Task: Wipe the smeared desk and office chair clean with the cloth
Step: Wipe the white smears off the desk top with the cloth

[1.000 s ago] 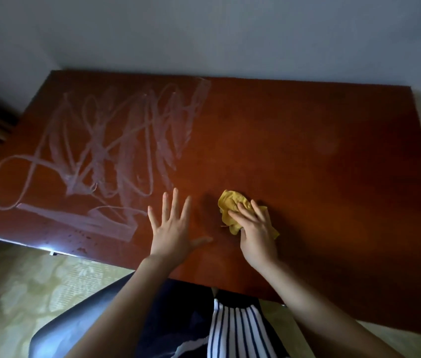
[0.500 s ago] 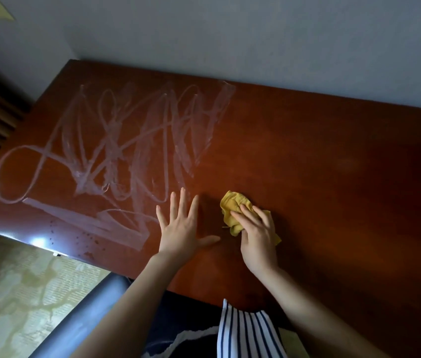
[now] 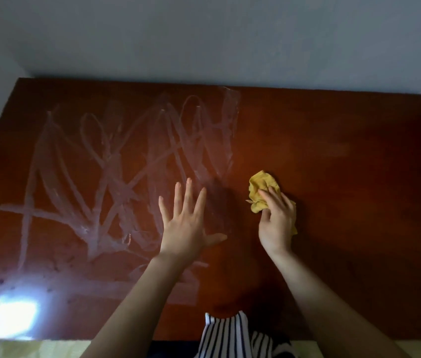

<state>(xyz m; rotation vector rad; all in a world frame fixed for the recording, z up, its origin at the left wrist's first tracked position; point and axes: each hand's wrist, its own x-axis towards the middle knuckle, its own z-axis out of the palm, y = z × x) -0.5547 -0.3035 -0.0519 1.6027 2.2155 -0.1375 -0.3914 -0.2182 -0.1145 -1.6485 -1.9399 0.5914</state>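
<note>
Obs: your right hand (image 3: 277,223) lies on the crumpled yellow cloth (image 3: 262,189), fingers (image 3: 268,200) curled over it and pressing it to the red-brown desk (image 3: 346,202). The wad sits at about 3 o'clock from your left hand, near but apart from it, on wood that reads clean.

Obs: your left hand (image 3: 187,226) is flat on the desk, fingers spread and gripping nothing, thumb pointing toward 3 o'clock. Judgement: it serves as a brace, taking your weight so the wiping arm can reach and bear down.

Obs: the white smears (image 3: 116,177) cover the left half of the desk, running from 12 o'clock of the left hand round to 9 o'clock and down toward the near edge. Your left fingertips rest on the right-hand margin of the smears. A bright glare patch (image 3: 10,319) near the front left corner hides the surface there.

Judgement: right half looks done, left half untouched; desk roughly half finished. The office chair is not in view, so its state cannot be told.

Next move, as a suggestion: carry the cloth toward 9 o'clock into the nearest strokes. You will need to lift or shift the bracing palm, since it covers part of the smeared area and could pick up residue.
</note>
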